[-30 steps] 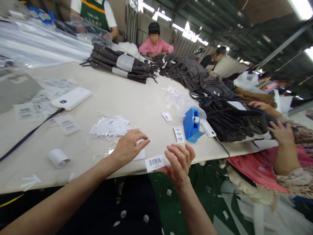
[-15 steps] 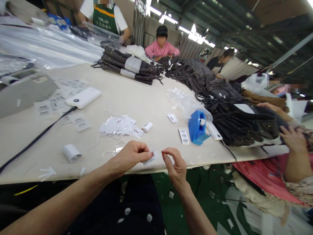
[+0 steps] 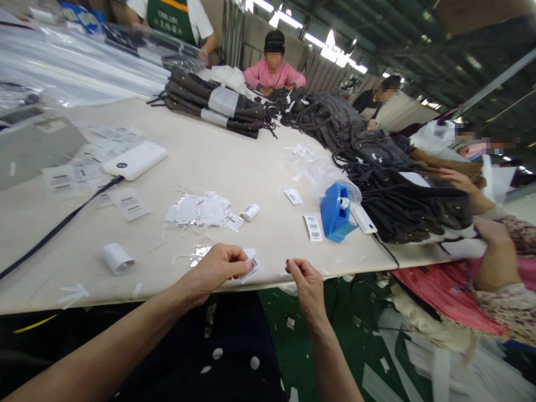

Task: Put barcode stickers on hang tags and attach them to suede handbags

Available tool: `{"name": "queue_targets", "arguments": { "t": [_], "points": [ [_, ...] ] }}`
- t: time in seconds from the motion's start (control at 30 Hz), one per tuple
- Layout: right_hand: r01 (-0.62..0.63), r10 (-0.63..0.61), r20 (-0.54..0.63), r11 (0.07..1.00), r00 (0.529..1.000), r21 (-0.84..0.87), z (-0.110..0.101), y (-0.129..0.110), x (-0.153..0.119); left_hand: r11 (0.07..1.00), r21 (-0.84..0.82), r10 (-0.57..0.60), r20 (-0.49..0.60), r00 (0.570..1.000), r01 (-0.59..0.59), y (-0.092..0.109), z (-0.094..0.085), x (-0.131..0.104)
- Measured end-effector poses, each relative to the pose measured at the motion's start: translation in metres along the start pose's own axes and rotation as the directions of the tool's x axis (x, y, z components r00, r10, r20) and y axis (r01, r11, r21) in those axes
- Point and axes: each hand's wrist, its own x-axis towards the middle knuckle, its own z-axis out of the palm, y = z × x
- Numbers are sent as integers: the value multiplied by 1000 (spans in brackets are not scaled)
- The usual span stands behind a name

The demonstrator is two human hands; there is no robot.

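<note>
My left hand pinches a small white tag with dark print, just above the table's front edge. To its right, my right hand has thumb and fingertips pressed together; what they hold, if anything, is too small to make out. Beyond my left hand lies a pile of white tags with strings, and beside it a small curled label roll. A barcode label strip lies left of a blue tape dispenser. Another small tag rests farther back.
Dark garments are heaped on the right, where another person's arms reach in. A folded dark bundle lies at the back. Left are a white device with a black cable, loose labels and a curled roll. Other people sit or stand beyond.
My right hand has moved slightly right, away from my left hand, and its fingers have closed together. The tag in my left hand has turned and shows more. The view has shifted slightly.
</note>
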Motion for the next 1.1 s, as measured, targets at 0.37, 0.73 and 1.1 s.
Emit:
{"name": "queue_targets", "arguments": {
  "t": [0.37,0.73,1.1],
  "points": [
    [-397,445,-158,879,881,264,-13,72,-5,995,-93,-32,30,999,35,-16,8,8],
    [-252,297,-296,951,908,179,3,79,-51,860,-496,-88,92,992,123,-12,9,2],
    [-197,228,4,833,974,517,66,-33,-48,730,-675,-75,78,994,108,-18,22,-9]
  ]
}}
